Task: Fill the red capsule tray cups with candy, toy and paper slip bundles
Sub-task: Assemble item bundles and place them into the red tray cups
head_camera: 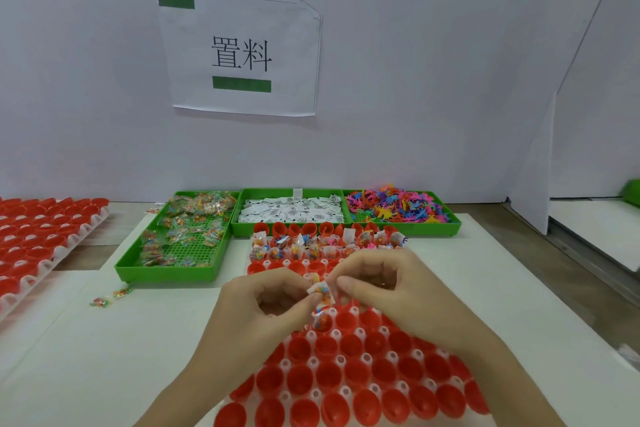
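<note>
The red capsule tray [349, 378] lies on the white mat in front of me, most cups bare red. Its far rows hold filled bundles [325, 246] of candy, toys and slips. Above the tray's middle, my left hand [266, 302] pinches a small bundle [322, 291] of a white paper slip around a candy packet. My right hand [384, 282] pinches the same bundle from the right. A second candy packet [322, 321] hangs just below it, over a cup.
Three green bins stand behind the tray: candy packets [183, 236], white paper slips [291, 210], coloured foam toys [398, 206]. Another red capsule tray [41, 236] lies at the far left. Two loose candy packets [110, 296] lie on the mat. A wall with a paper sign stands behind.
</note>
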`<action>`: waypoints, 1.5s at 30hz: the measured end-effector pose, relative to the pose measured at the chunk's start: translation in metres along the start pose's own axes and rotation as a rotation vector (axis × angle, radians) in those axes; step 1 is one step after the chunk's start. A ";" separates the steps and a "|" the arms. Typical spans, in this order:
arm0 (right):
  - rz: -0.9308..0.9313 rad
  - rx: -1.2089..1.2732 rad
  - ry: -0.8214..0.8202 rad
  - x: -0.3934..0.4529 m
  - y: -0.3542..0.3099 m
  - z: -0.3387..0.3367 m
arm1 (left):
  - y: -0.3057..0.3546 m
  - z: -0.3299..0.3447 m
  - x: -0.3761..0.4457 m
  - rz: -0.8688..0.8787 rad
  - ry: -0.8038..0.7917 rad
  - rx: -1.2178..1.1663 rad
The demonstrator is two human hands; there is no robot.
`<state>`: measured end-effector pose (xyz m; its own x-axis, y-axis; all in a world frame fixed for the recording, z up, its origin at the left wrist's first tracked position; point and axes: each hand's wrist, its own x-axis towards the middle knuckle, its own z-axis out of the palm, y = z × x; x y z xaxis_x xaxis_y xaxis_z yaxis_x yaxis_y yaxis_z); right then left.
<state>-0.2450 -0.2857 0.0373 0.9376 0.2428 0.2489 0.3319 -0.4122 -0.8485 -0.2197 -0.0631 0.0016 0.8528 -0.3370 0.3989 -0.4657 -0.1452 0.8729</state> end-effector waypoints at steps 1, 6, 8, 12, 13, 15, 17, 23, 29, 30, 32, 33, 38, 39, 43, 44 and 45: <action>0.018 0.000 0.006 0.002 0.000 -0.008 | -0.001 -0.001 0.001 -0.007 -0.008 -0.004; 0.179 -0.191 0.218 0.037 0.025 -0.056 | -0.006 -0.003 0.003 0.018 -0.021 0.030; 0.251 -0.332 0.291 0.061 0.044 -0.075 | -0.008 -0.004 0.003 0.026 -0.012 0.028; 0.333 -0.646 0.318 0.107 0.087 -0.102 | -0.011 -0.004 0.004 0.059 -0.024 0.057; 0.341 -0.710 0.316 0.116 0.098 -0.107 | -0.011 -0.004 0.004 0.061 -0.020 0.064; 0.346 -0.799 0.285 0.129 0.116 -0.116 | -0.013 -0.003 0.003 0.054 -0.013 0.075; 0.347 -0.864 0.213 0.138 0.130 -0.123 | -0.014 -0.003 0.003 0.055 -0.014 0.082; 0.366 -0.998 0.044 0.157 0.139 -0.132 | -0.016 -0.008 0.006 0.056 0.009 0.073; 0.452 -1.048 -0.010 0.163 0.132 -0.132 | -0.014 -0.009 0.007 0.064 0.017 0.072; 0.459 -1.048 -0.019 0.163 0.131 -0.131 | -0.013 -0.009 0.007 0.064 0.015 0.069; 0.472 -1.043 -0.032 0.163 0.129 -0.128 | -0.012 -0.009 0.007 0.070 0.011 0.070; 0.479 -1.034 -0.033 0.162 0.129 -0.128 | -0.012 -0.009 0.007 0.073 0.010 0.074; 0.505 -0.958 0.015 0.158 0.129 -0.126 | -0.013 -0.008 0.007 0.073 0.005 0.082; 0.499 -0.942 0.037 0.157 0.129 -0.126 | -0.012 -0.008 0.007 0.072 0.008 0.080; 0.471 -0.850 0.174 0.153 0.129 -0.129 | -0.013 -0.010 0.007 0.076 0.022 0.074; 0.457 -0.824 0.224 0.150 0.128 -0.129 | -0.013 -0.010 0.007 0.076 0.027 0.076; 0.438 -0.796 0.281 0.148 0.126 -0.130 | -0.014 -0.010 0.007 0.073 0.032 0.078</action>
<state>-0.0513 -0.4158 0.0280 0.9516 -0.2528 0.1749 -0.1796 -0.9189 -0.3513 -0.2044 -0.0541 -0.0047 0.8228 -0.3192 0.4702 -0.5425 -0.1942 0.8173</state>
